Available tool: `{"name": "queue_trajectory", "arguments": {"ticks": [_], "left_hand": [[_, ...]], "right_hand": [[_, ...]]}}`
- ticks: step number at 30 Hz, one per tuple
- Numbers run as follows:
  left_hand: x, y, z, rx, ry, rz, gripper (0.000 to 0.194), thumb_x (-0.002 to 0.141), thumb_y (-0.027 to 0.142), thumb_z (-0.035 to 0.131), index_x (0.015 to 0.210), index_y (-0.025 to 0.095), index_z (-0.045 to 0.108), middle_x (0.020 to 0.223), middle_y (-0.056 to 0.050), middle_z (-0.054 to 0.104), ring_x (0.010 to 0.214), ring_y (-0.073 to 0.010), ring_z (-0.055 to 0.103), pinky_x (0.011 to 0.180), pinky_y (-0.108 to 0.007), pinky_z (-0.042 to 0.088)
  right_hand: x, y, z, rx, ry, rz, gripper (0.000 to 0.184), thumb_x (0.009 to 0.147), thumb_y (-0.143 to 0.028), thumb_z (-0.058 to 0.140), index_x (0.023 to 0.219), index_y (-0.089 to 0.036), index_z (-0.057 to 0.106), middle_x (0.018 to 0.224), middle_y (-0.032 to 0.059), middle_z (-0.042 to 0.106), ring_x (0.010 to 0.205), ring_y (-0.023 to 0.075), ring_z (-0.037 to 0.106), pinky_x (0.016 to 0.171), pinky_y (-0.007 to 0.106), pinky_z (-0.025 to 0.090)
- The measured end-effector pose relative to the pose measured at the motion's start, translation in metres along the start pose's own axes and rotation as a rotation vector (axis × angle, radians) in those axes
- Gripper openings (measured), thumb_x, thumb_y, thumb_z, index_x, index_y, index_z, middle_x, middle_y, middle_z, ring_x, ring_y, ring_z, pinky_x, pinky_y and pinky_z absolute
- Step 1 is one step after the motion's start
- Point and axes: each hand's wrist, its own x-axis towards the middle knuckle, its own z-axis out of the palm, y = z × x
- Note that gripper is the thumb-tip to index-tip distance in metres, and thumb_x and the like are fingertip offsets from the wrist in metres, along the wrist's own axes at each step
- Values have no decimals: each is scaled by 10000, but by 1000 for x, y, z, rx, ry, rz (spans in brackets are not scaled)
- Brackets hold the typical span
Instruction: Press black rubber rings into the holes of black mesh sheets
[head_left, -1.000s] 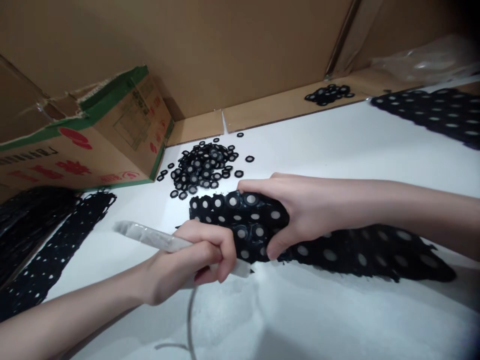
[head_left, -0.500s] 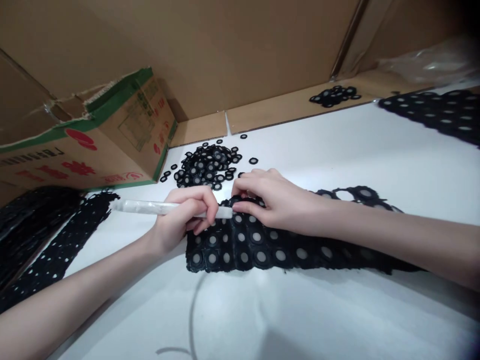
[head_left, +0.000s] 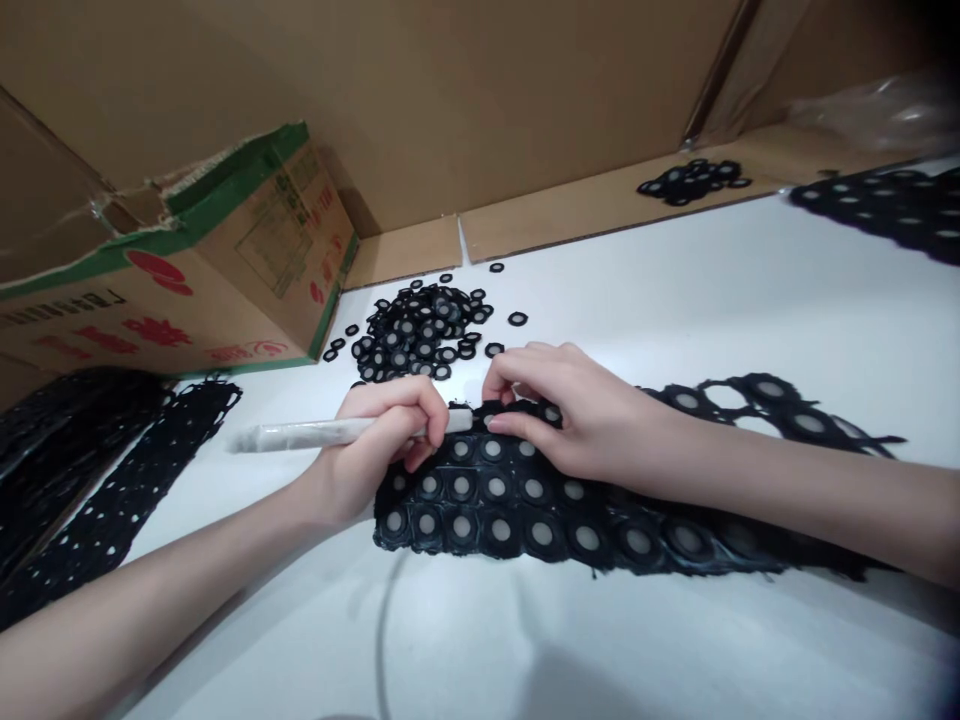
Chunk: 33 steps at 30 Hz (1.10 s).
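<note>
My left hand (head_left: 390, 430) is closed around a white pen-shaped tool (head_left: 300, 433), its back end pointing left. The tool's narrow tip meets the upper edge of a black rubbery sheet (head_left: 517, 508) dotted with rows of grey discs. At that same edge, my right hand (head_left: 570, 405) pinches the sheet between thumb and fingers, close to the tip. What exactly lies under those fingertips is partly hidden. Beyond my right forearm, part of the sheet has open round holes (head_left: 725, 396). Just behind my hands lies a pile of loose black rings with grey centres (head_left: 420, 330).
A cardboard box with green edges (head_left: 247, 260) stands at the left. Black perforated sheets (head_left: 142, 480) lie below it. A smaller ring pile (head_left: 694, 180) sits at the back right, near another dotted sheet (head_left: 892, 210). Cardboard walls (head_left: 525, 100) enclose the white table (head_left: 465, 640).
Both hands have shifted slightly right along the sheet's upper edge, the tool tip moving with them. The sheet appears a little lower, and the whole view has shifted slightly.
</note>
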Motion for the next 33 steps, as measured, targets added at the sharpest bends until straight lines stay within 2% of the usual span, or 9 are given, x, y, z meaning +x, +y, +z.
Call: {"name": "queue_trajectory", "arguments": {"ticks": [5,9,14,20,28,33], "left_hand": [[0,-1,0,-1,2,36,222,791,102,413,616,141,544,499,36,476,451,-67,357,428,-202,248],[-1,0,1,105,-18,80,227,812,103,395,641,148,537,521,41,470,477,-72,372,454,-201,268],[-1,8,1,384,-150,192,259,839,131,338,631,154,490,534,38,432,499,-83,384,502,-217,293],[2,13,-2,471,-261,237,278,864,140,314,630,161,462,532,43,395,483,-83,354,501,-223,290],[-2,5,-1,381,-169,175,260,827,121,336,633,161,505,526,35,425,497,-91,397,501,-220,306],[-2,1,-3,238,-85,137,241,797,121,386,603,163,524,506,28,436,483,-96,399,482,-223,303]], "right_hand": [[-1,2,1,21,28,-26,48,815,-203,589,795,-204,545,824,13,635,835,189,560,802,356,378],[-1,3,1,31,37,-25,57,807,-201,602,786,-199,549,806,13,633,807,181,558,793,351,382],[0,2,0,55,33,-58,68,796,-161,602,770,-199,553,800,6,637,791,171,556,769,336,375],[-1,3,0,71,42,-70,61,794,-164,607,770,-198,561,813,6,640,788,164,556,770,334,376],[-4,1,-4,85,24,-79,59,821,-260,580,798,-209,562,838,16,639,837,187,562,819,368,380],[-8,2,-4,105,6,-84,246,743,-377,669,902,-222,563,907,26,643,912,222,563,861,398,388]]}}
